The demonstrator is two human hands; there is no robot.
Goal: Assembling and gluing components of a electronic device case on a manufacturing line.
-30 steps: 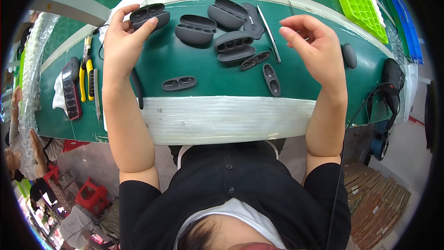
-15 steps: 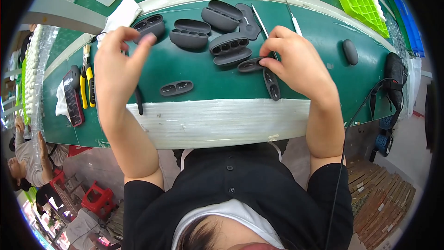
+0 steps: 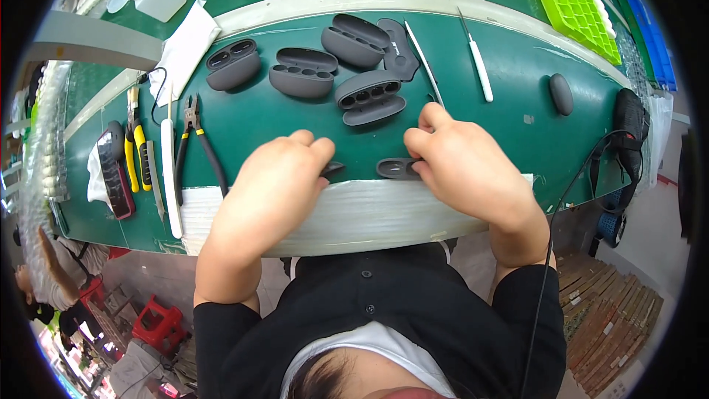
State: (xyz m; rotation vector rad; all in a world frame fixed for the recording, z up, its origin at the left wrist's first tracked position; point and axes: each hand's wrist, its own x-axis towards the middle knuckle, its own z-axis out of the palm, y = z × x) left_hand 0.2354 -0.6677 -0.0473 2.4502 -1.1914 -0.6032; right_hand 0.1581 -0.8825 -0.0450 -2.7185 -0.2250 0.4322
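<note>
Near the table's front edge, my right hand point(image 3: 465, 166) pinches a dark grey oval earbud-case insert point(image 3: 396, 168) by its right end. To its left, my left hand point(image 3: 277, 177) is closed with its back up, and the tip of another dark insert point(image 3: 334, 168) shows at its fingertips; the rest is covered. Beyond my hands are several dark grey earbud charging cases with open lids: a far-left case point(image 3: 235, 74), a middle case point(image 3: 301, 83), a back case point(image 3: 357, 48) and a near case point(image 3: 373, 109). A dark flat plate point(image 3: 399, 59) lies beside them.
At left are black-handled cutters point(image 3: 210, 155), a white-handled tool point(image 3: 170, 177), yellow pliers point(image 3: 131, 149) and a red-edged dark device point(image 3: 118, 185). Metal tweezers point(image 3: 423, 59), a white-handled pick point(image 3: 480, 70), a closed case point(image 3: 560, 94) and a green grid tray point(image 3: 572, 11) lie right.
My left hand has come down and right from the far-left case to the front edge, and the insert lying there now shows at its fingertips. My right hand has moved nearer with its insert.
</note>
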